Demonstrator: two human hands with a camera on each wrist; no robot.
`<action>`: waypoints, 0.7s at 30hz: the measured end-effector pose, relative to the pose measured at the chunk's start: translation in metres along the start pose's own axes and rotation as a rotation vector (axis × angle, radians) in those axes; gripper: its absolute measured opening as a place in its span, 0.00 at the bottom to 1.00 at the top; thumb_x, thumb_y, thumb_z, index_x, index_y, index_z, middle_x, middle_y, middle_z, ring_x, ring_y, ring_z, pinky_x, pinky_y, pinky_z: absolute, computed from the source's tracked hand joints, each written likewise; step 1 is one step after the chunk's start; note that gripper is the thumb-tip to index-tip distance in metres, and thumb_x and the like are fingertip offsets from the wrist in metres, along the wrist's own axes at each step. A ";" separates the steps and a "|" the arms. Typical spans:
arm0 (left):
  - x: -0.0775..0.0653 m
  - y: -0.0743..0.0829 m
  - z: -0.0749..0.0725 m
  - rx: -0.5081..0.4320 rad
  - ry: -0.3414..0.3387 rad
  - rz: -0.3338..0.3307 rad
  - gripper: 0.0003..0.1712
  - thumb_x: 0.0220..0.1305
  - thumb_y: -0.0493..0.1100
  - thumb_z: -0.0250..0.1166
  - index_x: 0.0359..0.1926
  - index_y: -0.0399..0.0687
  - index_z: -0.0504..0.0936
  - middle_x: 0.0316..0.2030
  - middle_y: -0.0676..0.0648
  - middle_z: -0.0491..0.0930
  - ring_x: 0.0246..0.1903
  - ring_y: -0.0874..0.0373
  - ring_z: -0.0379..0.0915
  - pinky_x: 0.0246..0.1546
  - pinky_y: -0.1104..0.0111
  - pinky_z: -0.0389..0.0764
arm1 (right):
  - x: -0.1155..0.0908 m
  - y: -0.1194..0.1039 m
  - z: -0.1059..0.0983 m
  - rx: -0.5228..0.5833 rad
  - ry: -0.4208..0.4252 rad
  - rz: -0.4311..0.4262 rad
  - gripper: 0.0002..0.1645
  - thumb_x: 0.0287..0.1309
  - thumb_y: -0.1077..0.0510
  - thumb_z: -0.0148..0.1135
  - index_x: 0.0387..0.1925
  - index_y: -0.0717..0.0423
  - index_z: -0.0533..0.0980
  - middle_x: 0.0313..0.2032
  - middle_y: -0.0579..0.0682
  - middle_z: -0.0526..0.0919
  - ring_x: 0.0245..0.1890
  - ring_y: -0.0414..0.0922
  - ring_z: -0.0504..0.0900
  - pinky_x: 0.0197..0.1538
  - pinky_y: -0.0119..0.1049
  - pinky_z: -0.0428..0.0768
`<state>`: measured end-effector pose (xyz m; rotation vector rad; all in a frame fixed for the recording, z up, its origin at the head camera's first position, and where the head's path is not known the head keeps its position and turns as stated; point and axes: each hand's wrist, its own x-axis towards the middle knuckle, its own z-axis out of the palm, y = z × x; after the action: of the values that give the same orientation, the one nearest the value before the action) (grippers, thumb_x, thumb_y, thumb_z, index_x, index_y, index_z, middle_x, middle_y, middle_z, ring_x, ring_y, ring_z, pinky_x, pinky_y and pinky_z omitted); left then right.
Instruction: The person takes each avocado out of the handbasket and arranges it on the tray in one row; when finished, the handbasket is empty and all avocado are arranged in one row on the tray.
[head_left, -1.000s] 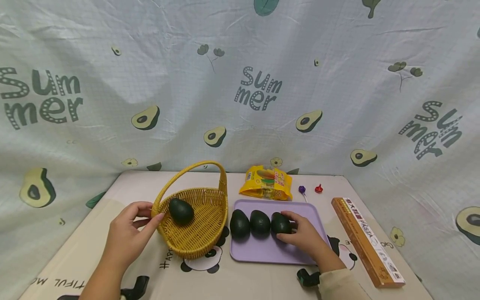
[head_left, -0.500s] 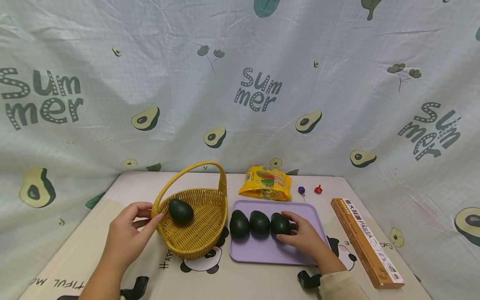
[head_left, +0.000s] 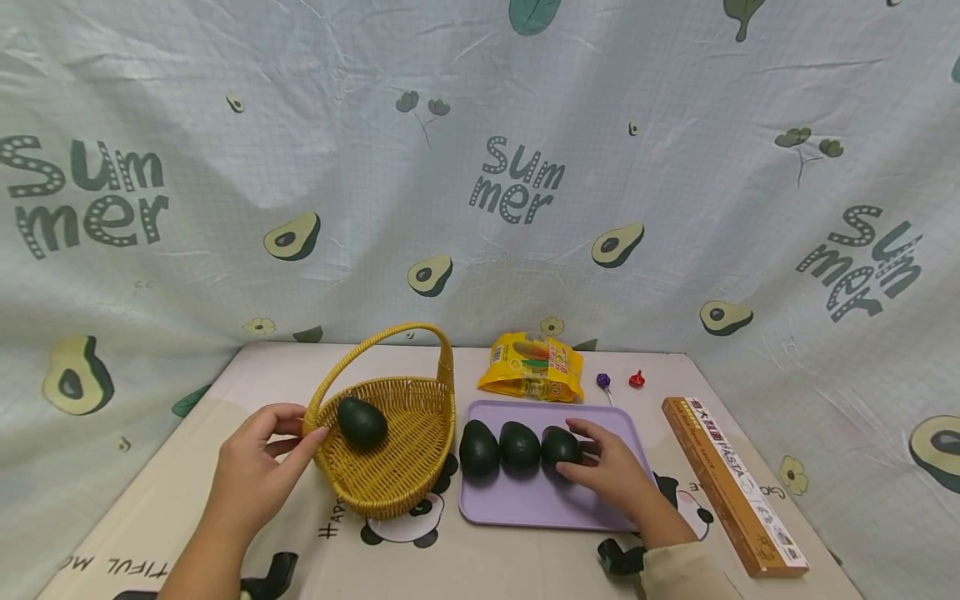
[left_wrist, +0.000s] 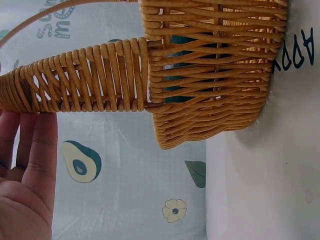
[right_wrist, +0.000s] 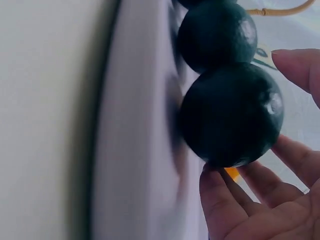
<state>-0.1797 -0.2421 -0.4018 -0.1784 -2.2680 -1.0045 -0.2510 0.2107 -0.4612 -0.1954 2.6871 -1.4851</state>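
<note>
My left hand (head_left: 258, 467) pinches the foot of the handle on a yellow wicker basket (head_left: 408, 500). In the left wrist view its fingertips lie against the woven handle (left_wrist: 90, 80). A dark green avocado (head_left: 362, 423) sits inside the basket. On a lilac tray (head_left: 517, 508) three more avocados stand in a row: a left one (head_left: 479, 448), a middle one (head_left: 520, 447) and a right one (head_left: 560, 448). My right hand (head_left: 611, 467) spreads loosely around the right avocado. In the right wrist view some fingertips touch that avocado (right_wrist: 232, 117), while one digit stands off it.
Behind the tray lies a yellow snack bag (head_left: 532, 367). A purple lollipop (head_left: 603, 381) and a small red wrapped candy (head_left: 637, 379) lie to its right. A long pasta box (head_left: 735, 487) runs along the table's right side. A printed cloth (head_left: 480, 167) hangs behind.
The right hand's fingers have spread slightly and eased back to the right from the right avocado. The avocados, basket and left hand stay in place.
</note>
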 end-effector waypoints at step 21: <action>-0.002 0.001 0.000 0.017 -0.008 -0.021 0.17 0.61 0.39 0.76 0.48 0.42 0.81 0.42 0.48 0.82 0.41 0.80 0.71 0.41 0.92 0.75 | 0.003 -0.058 0.009 -0.059 -0.051 -0.198 0.42 0.55 0.51 0.77 0.70 0.49 0.71 0.68 0.52 0.76 0.69 0.56 0.73 0.72 0.54 0.71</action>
<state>-0.1779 -0.2409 -0.4025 -0.1516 -2.2890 -0.9965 -0.2481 0.1719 -0.4168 -0.5101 2.7399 -1.4274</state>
